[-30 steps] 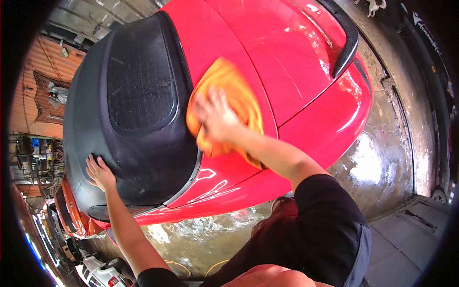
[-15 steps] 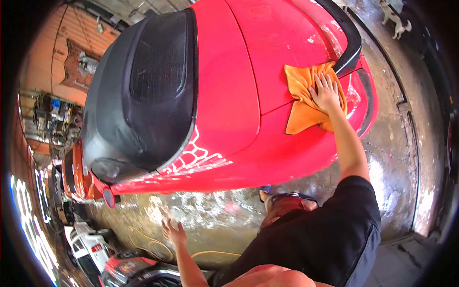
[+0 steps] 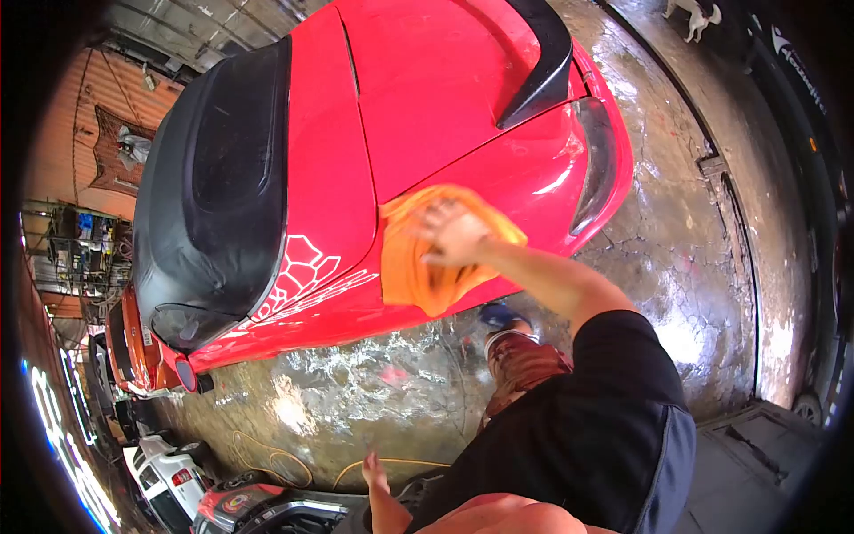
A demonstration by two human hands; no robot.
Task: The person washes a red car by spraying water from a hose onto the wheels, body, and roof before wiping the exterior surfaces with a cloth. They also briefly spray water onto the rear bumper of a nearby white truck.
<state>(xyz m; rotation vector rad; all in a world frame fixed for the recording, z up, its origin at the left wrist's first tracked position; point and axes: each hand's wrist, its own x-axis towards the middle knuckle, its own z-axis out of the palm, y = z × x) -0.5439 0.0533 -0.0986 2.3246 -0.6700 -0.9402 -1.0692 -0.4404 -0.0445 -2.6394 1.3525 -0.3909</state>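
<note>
My right hand (image 3: pixel 455 233) lies on an orange cloth (image 3: pixel 405 267), fingers spread and blurred by motion, pressing it against the red car's rear side. The cloth is bunched and hangs over the body edge. It lies left of the tail light (image 3: pixel 594 165) and below the black spoiler (image 3: pixel 544 76). The red car (image 3: pixel 427 116) has a black soft top (image 3: pixel 209 169) and a white web-like decal (image 3: pixel 298 276) on its side. My left hand (image 3: pixel 375 472) is low near my body, seen edge-on, its fingers stretched out with nothing visible in them.
The wet concrete floor (image 3: pixel 391 378) runs along the car, with a yellow hose (image 3: pixel 276 454) on it. A white vehicle (image 3: pixel 169 481) and another car (image 3: pixel 258 507) stand at lower left. A dark vehicle (image 3: pixel 801 151) is at right, with a dog (image 3: pixel 694 16) nearby.
My right hand has carried the orange cloth left and down across the panel, away from the spoiler. The view has shifted, and my left hand has dropped lower.
</note>
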